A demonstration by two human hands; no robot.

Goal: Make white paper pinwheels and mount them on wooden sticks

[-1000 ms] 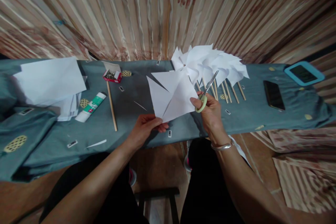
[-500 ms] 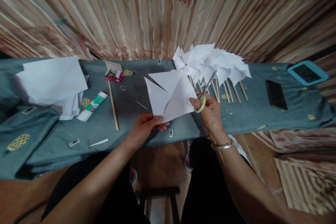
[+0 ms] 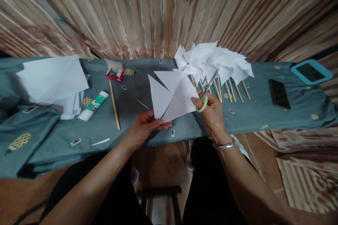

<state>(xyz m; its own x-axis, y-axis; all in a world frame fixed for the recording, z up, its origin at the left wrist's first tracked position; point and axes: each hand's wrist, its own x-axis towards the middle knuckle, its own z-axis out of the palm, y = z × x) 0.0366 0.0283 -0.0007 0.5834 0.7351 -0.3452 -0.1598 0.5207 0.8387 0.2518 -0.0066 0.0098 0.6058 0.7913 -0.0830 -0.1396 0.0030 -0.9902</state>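
A white sheet of paper (image 3: 182,93) with slits running in from its corners is held above the table between both hands. My left hand (image 3: 149,123) is closed on its lower left corner, thumb on top and fingers beneath. My right hand (image 3: 210,107) pinches the paper's right edge with the thumb and also keeps hold of scissors (image 3: 202,102) with pale green handles, blades pointing up and away. Just beyond, several white paper pinwheels (image 3: 219,59) on wooden sticks lie overlapping on the table.
Left on the table (image 3: 137,133) are stacked white paper (image 3: 52,77), a glue stick (image 3: 93,105), a red box of small metal pieces (image 3: 115,74) and a wooden stick (image 3: 114,105). A phone (image 3: 279,94) and a blue-framed tablet (image 3: 311,72) lie right. Curtains hang behind.
The paper has shifted slightly right, and its lower slit has spread open near my left thumb. Both hands keep their hold, and the scissors stay in my right hand.
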